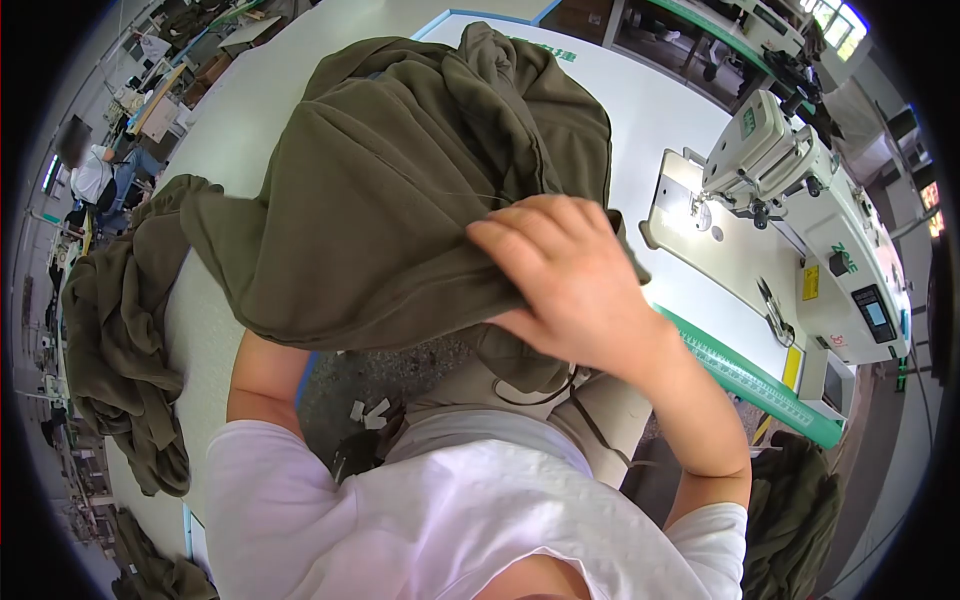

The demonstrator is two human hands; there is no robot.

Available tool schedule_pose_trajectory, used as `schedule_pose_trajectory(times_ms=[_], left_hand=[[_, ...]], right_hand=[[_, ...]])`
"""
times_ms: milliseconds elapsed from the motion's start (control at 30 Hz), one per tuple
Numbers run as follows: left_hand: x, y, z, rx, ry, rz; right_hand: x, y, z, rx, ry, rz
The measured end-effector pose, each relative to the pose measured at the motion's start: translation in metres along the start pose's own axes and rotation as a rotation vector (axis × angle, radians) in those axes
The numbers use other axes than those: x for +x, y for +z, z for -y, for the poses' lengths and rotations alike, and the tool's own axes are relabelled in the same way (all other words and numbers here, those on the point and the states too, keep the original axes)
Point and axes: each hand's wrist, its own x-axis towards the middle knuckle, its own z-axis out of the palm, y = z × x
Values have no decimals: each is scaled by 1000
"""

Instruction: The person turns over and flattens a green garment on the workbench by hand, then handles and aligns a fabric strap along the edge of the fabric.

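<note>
A large olive-green garment (pixel 400 180) is lifted in front of me, bunched and draped over the white table (pixel 640 110). My right hand (pixel 560 280) grips its lower edge, fingers curled over the fabric. My left hand is hidden beneath the garment; only the left forearm (pixel 262 375) shows, reaching up under the cloth. A thin thread crosses the fabric near my right fingers.
A white sewing machine (pixel 790 190) stands at the right on the table, with a green ruler strip (pixel 750 375) along the table's edge. More olive garments hang at the left (pixel 120 330) and lie at the lower right (pixel 790 520). Another person sits far left (pixel 95 175).
</note>
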Motion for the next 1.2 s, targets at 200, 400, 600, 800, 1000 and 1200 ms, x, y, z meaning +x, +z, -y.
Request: schedule_pose_trajectory(times_ms=[200, 400, 600, 800, 1000, 1200], left_hand=[[-7, -1, -2, 272, -120, 132], [-9, -2, -5, 575, -339, 310], [1, -6, 14, 747, -676, 469], [-8, -3, 53, 503, -797, 326], [-12, -8, 80, -65, -454, -140], [-19, 8, 76, -109, -360, -508]], right_hand=[[-18, -11, -31, 169, 87, 122], [-25, -16, -37, 292, 247, 186], [-39, -3, -61, 288, 354, 151], [-49, -5, -109, 595, 654, -470], [-64, 12, -117, 717, 741, -743], [-81, -35, -72, 631, 319, -1069]])
